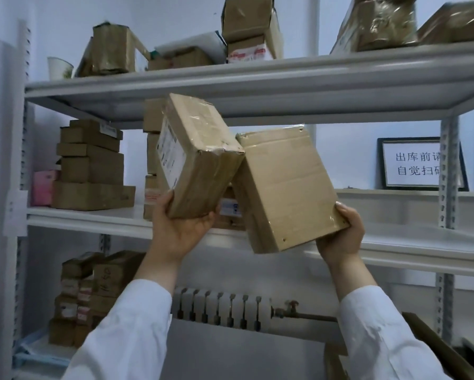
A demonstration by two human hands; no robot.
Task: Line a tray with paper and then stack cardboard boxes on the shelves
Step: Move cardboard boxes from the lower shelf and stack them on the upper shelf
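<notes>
Shelving rack (257, 86), grey metal, smooth ledges. Flat corrugated box (285, 187), glossy film-wrapped, tilted before middle shelf (394, 238); right hand (342, 237) grips lower corner, thumb on edge, fingers hidden. Taped labelled box (200, 154), creased, touching it; left hand (181, 226) cups bottom, fingers curled round.

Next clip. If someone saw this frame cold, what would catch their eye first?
Two taped cardboard boxes held up at centre frame, both tilted: the left hand grips the labelled box and the right hand holds the plain box. Next, the framed sign standing at the right end of the middle shelf.
</notes>
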